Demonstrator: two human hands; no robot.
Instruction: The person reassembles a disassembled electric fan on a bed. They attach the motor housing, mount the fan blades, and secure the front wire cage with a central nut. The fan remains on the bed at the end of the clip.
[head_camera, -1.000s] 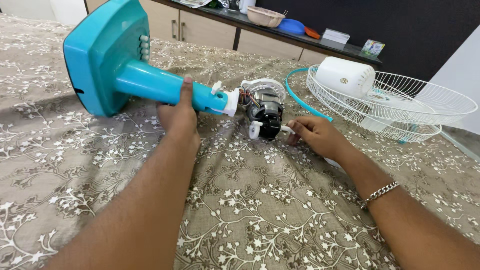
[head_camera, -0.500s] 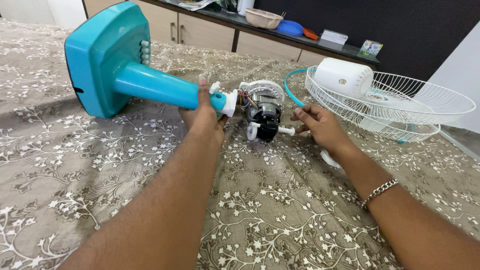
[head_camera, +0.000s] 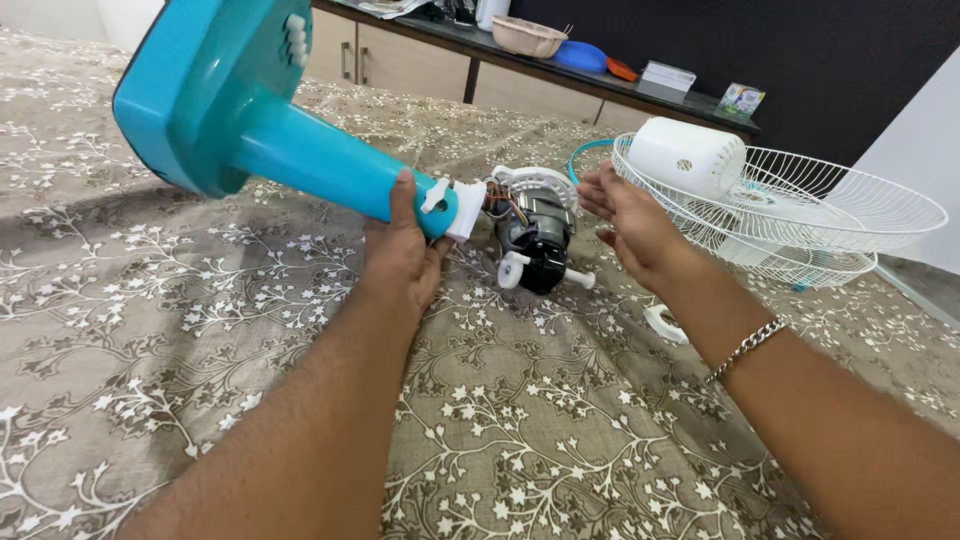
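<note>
From the head camera, we see the turquoise fan stand (head_camera: 300, 150) now tipped up off the patterned bedspread (head_camera: 150, 330), its base higher than half a second ago. Our left hand (head_camera: 402, 255) has stayed clenched round the neck, at scene centre. Our right hand (head_camera: 628, 222) has left the white shaft and hovers, fingers loosely spread, just right of the bare motor (head_camera: 535, 230). So we judge the motor is being turned for access. We count one stand, one motor, one white motor cover (head_camera: 688, 155), one wire grille (head_camera: 800, 215) far right.
</note>
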